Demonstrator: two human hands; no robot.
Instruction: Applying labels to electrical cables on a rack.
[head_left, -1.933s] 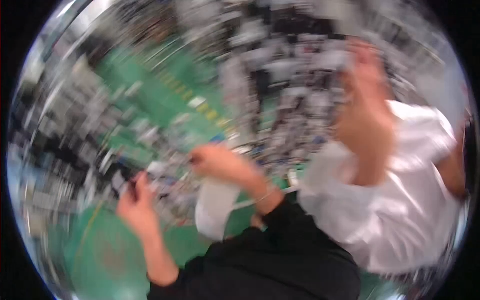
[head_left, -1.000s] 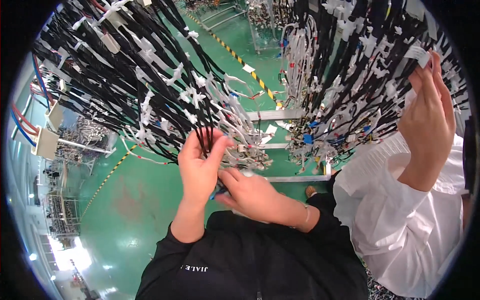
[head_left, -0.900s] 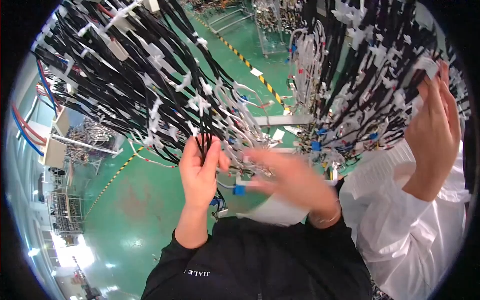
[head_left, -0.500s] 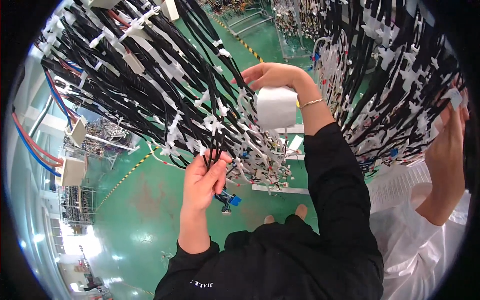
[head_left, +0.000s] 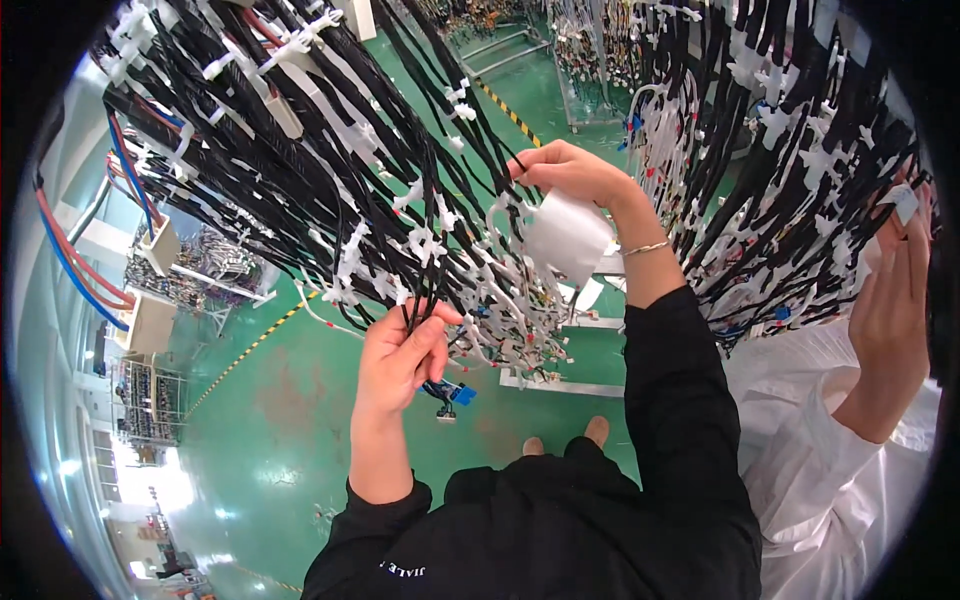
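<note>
Left hand (head_left: pixel 398 358) clenched around a bundle of black wires (head_left: pixel 420 300), a blue connector (head_left: pixel 450 392) hanging just below. Right hand (head_left: pixel 570 172), raised among the wires, apparently grips a white tape roll (head_left: pixel 566 236).

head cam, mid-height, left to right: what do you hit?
red and blue cables → left hand on black wire bundle → blue connector → right hand with white tape roll → co-worker's hand

Wire harness bundles (head_left: pixel 330 190): black insulated cable, matt, wrapped with white plastic ties.
White tape roll (head_left: pixel 566 236): smooth, matt, paper-like.
Connector (head_left: pixel 449 393): blue plastic, smooth.
Bracelet (head_left: pixel 646 247): thin metal, shiny.
Floor (head_left: pixel 290 440): green coating, glossy, scuffed.
</note>
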